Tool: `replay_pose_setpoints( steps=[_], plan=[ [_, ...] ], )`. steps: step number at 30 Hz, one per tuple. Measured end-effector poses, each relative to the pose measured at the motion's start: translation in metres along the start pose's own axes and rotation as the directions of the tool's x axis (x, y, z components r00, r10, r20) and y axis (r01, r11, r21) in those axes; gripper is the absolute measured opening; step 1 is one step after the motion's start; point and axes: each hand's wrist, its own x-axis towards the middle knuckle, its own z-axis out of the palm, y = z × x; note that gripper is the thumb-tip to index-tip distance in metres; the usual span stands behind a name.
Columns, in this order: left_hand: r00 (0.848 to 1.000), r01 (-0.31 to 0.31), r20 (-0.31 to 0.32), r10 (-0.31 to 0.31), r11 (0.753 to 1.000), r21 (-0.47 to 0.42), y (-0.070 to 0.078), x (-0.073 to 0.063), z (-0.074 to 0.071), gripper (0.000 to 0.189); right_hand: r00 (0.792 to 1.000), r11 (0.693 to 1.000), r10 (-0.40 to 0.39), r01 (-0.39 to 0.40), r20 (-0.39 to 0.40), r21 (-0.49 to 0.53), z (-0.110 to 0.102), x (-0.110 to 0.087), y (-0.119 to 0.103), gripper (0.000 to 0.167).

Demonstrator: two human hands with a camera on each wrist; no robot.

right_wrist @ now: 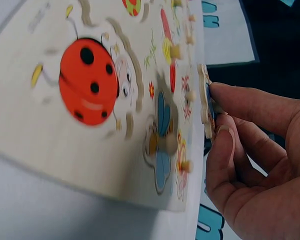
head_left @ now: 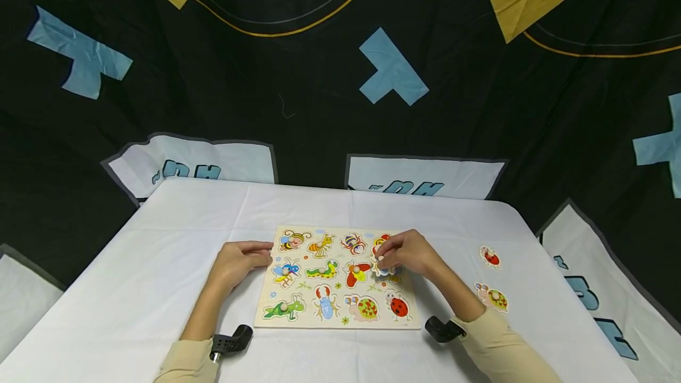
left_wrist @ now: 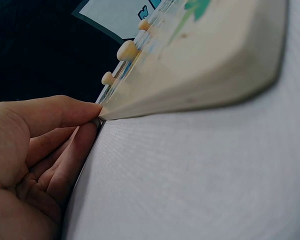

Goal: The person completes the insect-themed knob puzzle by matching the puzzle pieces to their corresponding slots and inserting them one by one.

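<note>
My right hand (head_left: 407, 253) pinches a wooden puzzle piece (right_wrist: 205, 100) between thumb and fingers, above the right side of a pale wooden insect puzzle board (head_left: 340, 323). The piece is edge-on in the right wrist view, with some blue on its face; its picture is mostly hidden by the fingers. At the board's left edge my left hand (head_left: 236, 262) grips the rim with thumb and fingertips. Bare printed pictures show at the ladybug recess (right_wrist: 90, 82) and the snail recess (head_left: 367, 308). A blue-winged insect piece (right_wrist: 162, 142) with a round knob sits in the board.
To the right of the board lie a ladybug piece (head_left: 490, 256) and a snail piece (head_left: 492, 298) on the white tablecloth (head_left: 186, 217). Several other knobbed pieces, such as the grasshopper (head_left: 284, 308), sit in the board. A black curtain (head_left: 314, 111) hangs behind the table.
</note>
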Motion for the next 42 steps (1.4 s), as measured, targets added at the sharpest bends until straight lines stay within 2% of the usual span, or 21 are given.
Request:
replay_pose_setpoints(
  steps=[5,12,21,42],
  plan=[
    [1.0,0.003,0.001,-0.003,1.0,-0.001,0.001,0.0,-0.001,0.036,0.998,0.999,-0.046,0.046,0.037,-0.007,0.008,0.0,-0.006,0.016],
    [1.0,0.006,0.001,-0.006,1.0,0.006,0.0,0.0,0.0,0.037,0.995,0.999,-0.052,0.053,0.083,-0.01,0.02,-0.001,-0.013,0.016],
    [1.0,0.003,0.015,-0.004,1.0,0.009,0.002,0.0,-0.002,0.038,0.983,0.991,-0.131,0.132,0.131,0.0,0.033,-0.002,-0.021,0.015],
    [1.0,0.011,0.016,-0.012,0.999,0.03,0.0,0.002,-0.002,0.038,0.958,0.987,-0.157,0.157,0.242,0.018,0.064,-0.01,-0.032,0.014]
  ],
)
